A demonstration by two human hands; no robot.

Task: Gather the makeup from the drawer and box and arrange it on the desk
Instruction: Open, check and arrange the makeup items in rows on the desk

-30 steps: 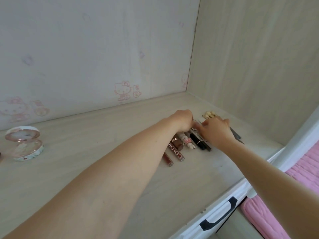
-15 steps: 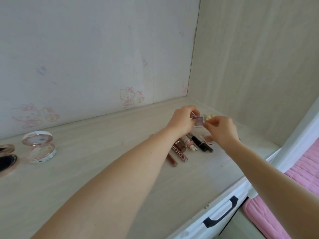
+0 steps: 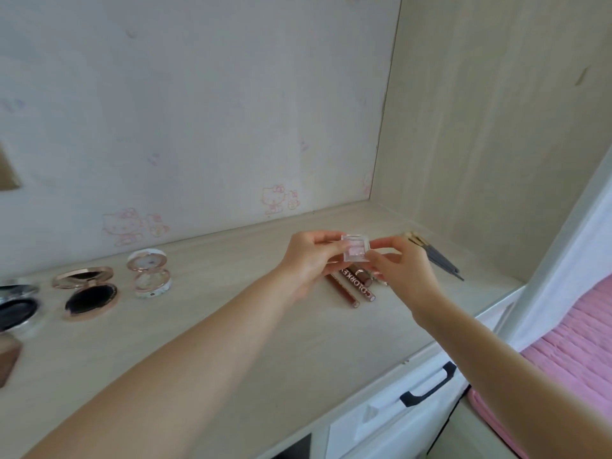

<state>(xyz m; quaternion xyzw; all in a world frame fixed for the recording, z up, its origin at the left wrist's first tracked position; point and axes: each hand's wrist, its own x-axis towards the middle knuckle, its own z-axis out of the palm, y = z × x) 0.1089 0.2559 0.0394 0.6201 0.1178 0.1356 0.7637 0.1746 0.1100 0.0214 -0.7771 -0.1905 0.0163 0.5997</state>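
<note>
A small clear square case with pink powder (image 3: 356, 248) is held up above the desk (image 3: 231, 326) between both hands. My left hand (image 3: 308, 260) pinches its left side and my right hand (image 3: 404, 270) pinches its right side. Below the hands lie brown lip gloss tubes (image 3: 356, 283) side by side, partly hidden. Makeup brushes (image 3: 433, 256) lie to the right near the side panel. At the left stand three open compacts: a white one (image 3: 150, 273), a rose-gold one (image 3: 87, 293) and a silver one (image 3: 18, 303).
A wall with pink cat drawings backs the desk and a wooden side panel (image 3: 496, 127) closes it on the right. A white drawer with a black handle (image 3: 427, 387) sits under the desk edge. Pink bedding (image 3: 569, 352) lies at the right. A brown object (image 3: 8, 359) is at the far left.
Both hands rose from the row of tubes, lifting the small clear case off the desk and toward me. The view swung left, bringing more compacts into sight.
</note>
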